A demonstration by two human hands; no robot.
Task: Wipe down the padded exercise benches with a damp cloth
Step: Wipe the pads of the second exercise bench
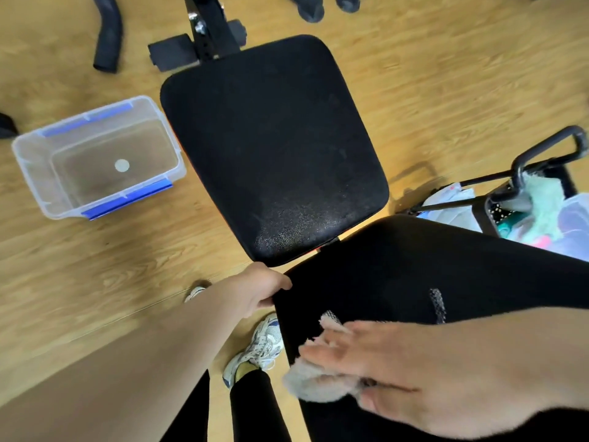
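Note:
A black padded bench fills the middle of the head view in two parts: a seat pad [274, 145] with a damp sheen near its front edge, and a larger back pad [414, 269] nearer to me. My left hand [258, 288] grips the near left corner of the back pad. My right hand [398, 362] lies flat, fingers spread, pressing a pale fluffy cloth [315, 381] onto the back pad near its left edge. Part of the cloth is hidden under my palm.
A clear plastic tub [95, 157] with blue clips sits on the wooden floor left of the seat pad. A black cart [535, 173] with cloths and bags stands at the right. Bench frame [210, 33] and foam rollers lie beyond. My white shoe [258, 349] is beside the back pad.

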